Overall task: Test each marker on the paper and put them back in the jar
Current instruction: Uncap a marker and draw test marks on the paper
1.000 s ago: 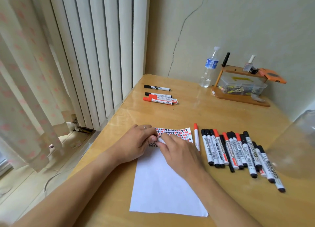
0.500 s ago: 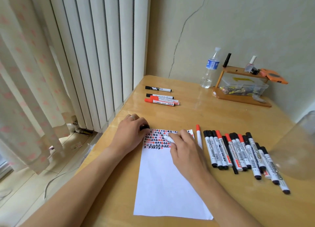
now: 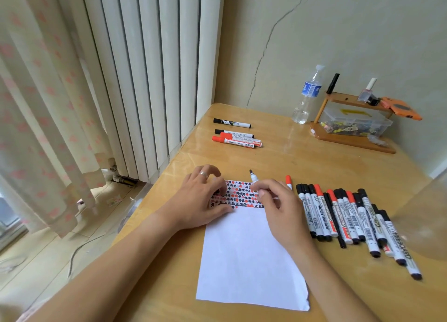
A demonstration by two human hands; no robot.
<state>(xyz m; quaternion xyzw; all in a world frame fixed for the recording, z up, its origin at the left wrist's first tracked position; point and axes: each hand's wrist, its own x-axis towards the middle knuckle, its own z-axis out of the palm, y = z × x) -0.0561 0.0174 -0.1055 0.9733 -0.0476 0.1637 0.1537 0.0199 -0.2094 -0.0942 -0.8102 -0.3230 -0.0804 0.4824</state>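
Note:
A white paper lies on the wooden table, its top strip filled with black and red test marks. My right hand grips an uncapped black marker above those marks, tip pointing up and away. My left hand rests on the paper's top left corner and pinches a small black cap, mostly hidden by the fingers. A row of several capped black and red markers lies right of the paper. A clear jar shows blurred at the right edge.
A red-capped marker lies just beyond my right hand. Several more markers lie at the far left of the table. A water bottle and a wooden shelf with a plastic box stand against the wall. A radiator is on the left.
My hands pulled apart, the cap in the left and the marker in the right. The right hand then turned the marker's tip up, clear of the paper.

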